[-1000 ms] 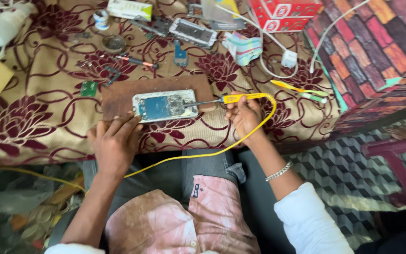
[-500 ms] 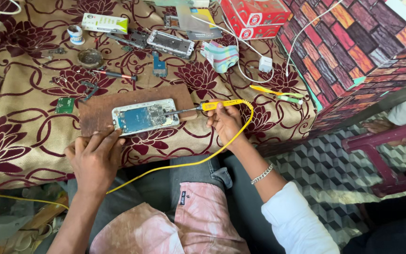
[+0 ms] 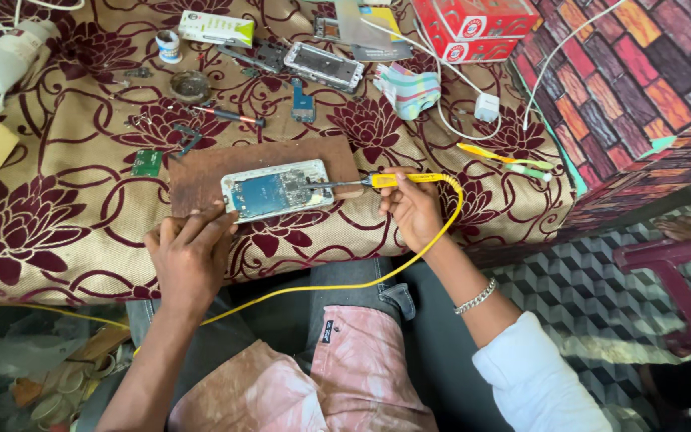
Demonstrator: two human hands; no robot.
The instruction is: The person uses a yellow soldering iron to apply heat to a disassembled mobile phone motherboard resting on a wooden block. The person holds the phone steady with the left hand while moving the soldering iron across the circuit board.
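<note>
An opened phone (image 3: 277, 190) with its circuit board bared lies on a brown wooden board (image 3: 201, 172) on the flower-patterned cloth. My right hand (image 3: 415, 210) grips a yellow soldering iron (image 3: 405, 180); its metal tip rests on the right part of the phone's board. A yellow cord (image 3: 409, 260) loops from the iron down across my lap. My left hand (image 3: 188, 258) lies flat at the table's front edge, fingertips touching the board just below the phone's left end, holding nothing.
Farther back lie another phone frame (image 3: 323, 66), a screwdriver (image 3: 229, 116), a small green circuit board (image 3: 147, 162), a white bottle (image 3: 1, 60), a red box (image 3: 473, 24), a white charger (image 3: 486, 106) and yellow tweezers (image 3: 505, 160). A brick-patterned wall (image 3: 641, 96) stands right.
The view has shifted so the table appears lower and more to the right. The soldering iron stays on the phone's board and my left hand stays by the wooden board.
</note>
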